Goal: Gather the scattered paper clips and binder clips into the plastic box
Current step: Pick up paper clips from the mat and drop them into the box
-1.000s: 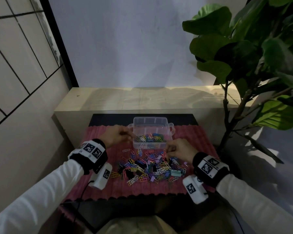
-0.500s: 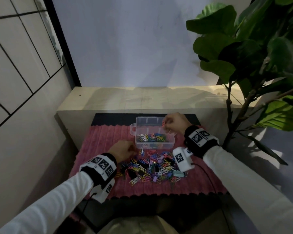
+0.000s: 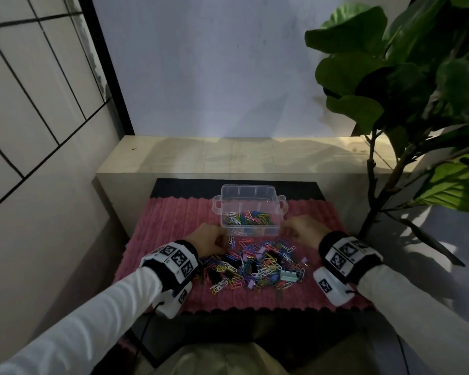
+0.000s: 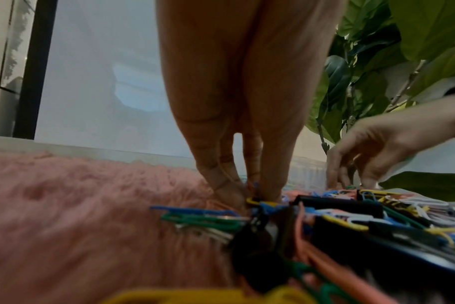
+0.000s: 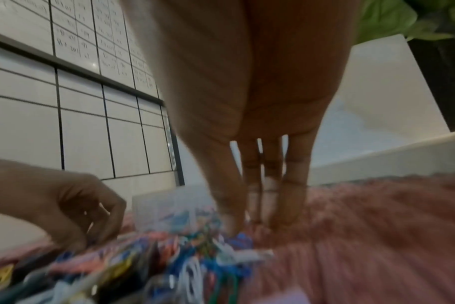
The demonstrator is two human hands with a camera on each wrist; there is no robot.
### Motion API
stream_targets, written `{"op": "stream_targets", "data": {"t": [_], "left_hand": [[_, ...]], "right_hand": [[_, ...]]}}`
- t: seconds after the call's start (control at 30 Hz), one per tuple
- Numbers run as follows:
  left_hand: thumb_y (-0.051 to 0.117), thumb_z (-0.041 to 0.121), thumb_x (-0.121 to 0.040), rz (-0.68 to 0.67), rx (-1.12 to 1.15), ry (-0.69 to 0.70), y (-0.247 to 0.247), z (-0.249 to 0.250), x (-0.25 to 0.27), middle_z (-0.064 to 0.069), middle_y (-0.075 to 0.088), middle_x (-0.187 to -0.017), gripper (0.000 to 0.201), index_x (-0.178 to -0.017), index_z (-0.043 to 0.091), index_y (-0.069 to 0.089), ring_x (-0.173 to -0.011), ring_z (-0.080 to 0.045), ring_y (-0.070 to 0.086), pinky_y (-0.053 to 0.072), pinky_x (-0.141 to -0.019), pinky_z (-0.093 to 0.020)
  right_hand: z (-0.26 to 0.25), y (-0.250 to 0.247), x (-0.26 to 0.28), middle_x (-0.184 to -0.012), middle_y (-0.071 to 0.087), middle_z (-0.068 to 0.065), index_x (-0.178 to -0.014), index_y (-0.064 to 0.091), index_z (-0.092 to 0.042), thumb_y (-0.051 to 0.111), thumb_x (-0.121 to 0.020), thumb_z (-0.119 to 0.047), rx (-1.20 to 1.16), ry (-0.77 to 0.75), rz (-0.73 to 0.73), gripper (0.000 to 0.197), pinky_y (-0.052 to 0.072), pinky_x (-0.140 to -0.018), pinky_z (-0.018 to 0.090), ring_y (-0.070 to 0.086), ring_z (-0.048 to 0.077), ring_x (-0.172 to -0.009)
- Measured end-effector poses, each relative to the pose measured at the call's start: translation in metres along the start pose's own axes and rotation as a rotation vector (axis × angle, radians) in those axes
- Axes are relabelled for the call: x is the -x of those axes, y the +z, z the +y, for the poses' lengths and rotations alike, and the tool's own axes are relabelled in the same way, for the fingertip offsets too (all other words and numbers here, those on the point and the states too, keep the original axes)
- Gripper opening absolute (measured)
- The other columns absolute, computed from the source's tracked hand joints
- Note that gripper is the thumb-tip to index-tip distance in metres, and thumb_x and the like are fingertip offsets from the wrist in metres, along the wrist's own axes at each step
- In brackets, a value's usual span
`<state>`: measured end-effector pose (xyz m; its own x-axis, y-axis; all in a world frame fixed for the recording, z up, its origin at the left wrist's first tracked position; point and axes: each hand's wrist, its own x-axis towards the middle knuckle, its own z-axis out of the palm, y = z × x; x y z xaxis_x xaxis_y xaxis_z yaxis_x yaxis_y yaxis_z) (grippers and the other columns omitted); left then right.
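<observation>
The clear plastic box [image 3: 251,197] stands on the far half of the pink mat [image 3: 173,226], with several coloured paper clips lying in it. In front of it lies a pile of paper clips and binder clips [image 3: 257,263], among them a mint binder clip [image 3: 290,276]. My left hand [image 3: 225,239] is at the pile's far left edge. In the left wrist view this left hand [image 4: 255,195] pinches a paper clip between thumb and fingertips. My right hand [image 3: 289,234] is at the pile's far right edge. Seen from the wrist, the right hand [image 5: 247,224] reaches down with straight fingers onto the clips.
A low pale bench [image 3: 241,158] runs behind the mat, under a plain wall. A tall leafy plant [image 3: 406,90] stands at the right, its stem close to the mat's right edge. A tiled wall [image 3: 38,104] closes the left side.
My right hand has come back from above the box down to the right edge of the pile. The left hand has stayed at the pile's left edge, by the box's front corner.
</observation>
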<state>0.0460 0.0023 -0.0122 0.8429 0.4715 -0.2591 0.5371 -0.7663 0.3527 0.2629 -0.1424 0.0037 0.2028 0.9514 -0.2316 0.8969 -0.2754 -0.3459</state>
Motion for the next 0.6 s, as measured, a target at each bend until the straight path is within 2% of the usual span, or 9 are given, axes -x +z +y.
{"op": "stream_targets", "data": {"t": [0.07,0.13,0.23,0.3,0.43,0.47,0.53,0.6], "left_hand": [[0.063,0.017,-0.082,-0.011,0.025,-0.005,-0.002,0.002,0.000,-0.014,0.065,-0.110,0.032,-0.110,0.003,0.058,-0.101,-0.026,0.060,0.045,-0.087,-0.030],[0.062,0.014,-0.082,-0.040,0.049,-0.005,-0.002,0.003,0.001,-0.012,0.064,-0.113,0.033,-0.114,0.005,0.057,-0.104,-0.024,0.059,0.043,-0.086,-0.026],[0.065,0.012,-0.080,-0.077,0.059,-0.016,-0.003,0.001,0.001,-0.011,0.063,-0.113,0.033,-0.111,0.010,0.058,-0.105,-0.023,0.057,0.042,-0.084,-0.024],[0.066,0.010,-0.078,-0.093,0.048,-0.013,-0.003,0.000,0.001,-0.011,0.063,-0.111,0.030,-0.107,0.010,0.059,-0.100,-0.022,0.057,0.043,-0.083,-0.026],[0.066,0.005,-0.077,-0.118,0.057,0.020,-0.003,0.002,0.000,-0.012,0.066,-0.105,0.022,-0.098,0.007,0.063,-0.086,-0.012,0.052,0.042,-0.075,-0.021],[0.067,0.004,-0.076,-0.114,0.067,0.022,-0.004,0.001,-0.001,-0.011,0.066,-0.101,0.020,-0.096,0.006,0.064,-0.086,-0.012,0.053,0.043,-0.073,-0.021],[0.069,0.005,-0.074,-0.088,0.092,0.026,-0.007,-0.002,0.000,-0.006,0.064,-0.091,0.019,-0.092,0.006,0.065,-0.085,-0.012,0.054,0.044,-0.074,-0.022],[0.070,0.007,-0.073,-0.038,0.115,0.026,-0.009,-0.005,0.001,0.001,0.061,-0.085,0.017,-0.090,0.008,0.066,-0.082,-0.011,0.054,0.045,-0.077,-0.022]], "right_hand": [[-0.003,0.004,0.001,-0.116,0.056,0.005,-0.122,0.055,-0.019,0.062,-0.081,-0.004,0.077,-0.038,-0.087,0.044,0.043,-0.087,0.024,0.055,0.020,-0.107],[-0.007,0.007,0.002,-0.129,0.045,0.003,-0.131,0.047,-0.025,0.064,-0.080,-0.005,0.131,-0.073,-0.154,0.058,0.038,-0.091,0.025,0.045,0.020,-0.119],[-0.006,0.011,0.003,-0.132,0.041,0.002,-0.129,0.048,-0.024,0.066,-0.080,-0.010,0.128,-0.097,-0.164,0.055,0.039,-0.097,0.029,0.042,0.020,-0.122],[-0.006,0.017,0.004,-0.125,0.046,0.005,-0.119,0.055,-0.019,0.065,-0.080,-0.010,0.131,-0.131,-0.132,0.041,0.042,-0.092,0.030,0.048,0.020,-0.114],[-0.002,0.020,0.006,-0.110,0.063,0.006,-0.099,0.066,-0.010,0.063,-0.080,-0.003,0.050,-0.183,0.016,0.021,0.045,-0.083,0.022,0.060,0.016,-0.097],[-0.001,0.016,0.006,-0.104,0.068,0.008,-0.096,0.068,-0.008,0.065,-0.079,-0.003,0.001,-0.156,0.041,0.017,0.046,-0.078,0.017,0.062,0.012,-0.090],[0.003,0.007,0.004,-0.092,0.073,0.011,-0.090,0.070,-0.003,0.069,-0.077,-0.002,-0.124,-0.093,0.082,0.013,0.043,-0.065,0.004,0.061,-0.005,-0.068],[0.006,-0.002,0.003,-0.083,0.073,0.013,-0.088,0.071,0.001,0.071,-0.075,-0.002,-0.275,-0.059,0.124,0.014,0.042,-0.057,0.000,0.058,-0.013,-0.052]]}}
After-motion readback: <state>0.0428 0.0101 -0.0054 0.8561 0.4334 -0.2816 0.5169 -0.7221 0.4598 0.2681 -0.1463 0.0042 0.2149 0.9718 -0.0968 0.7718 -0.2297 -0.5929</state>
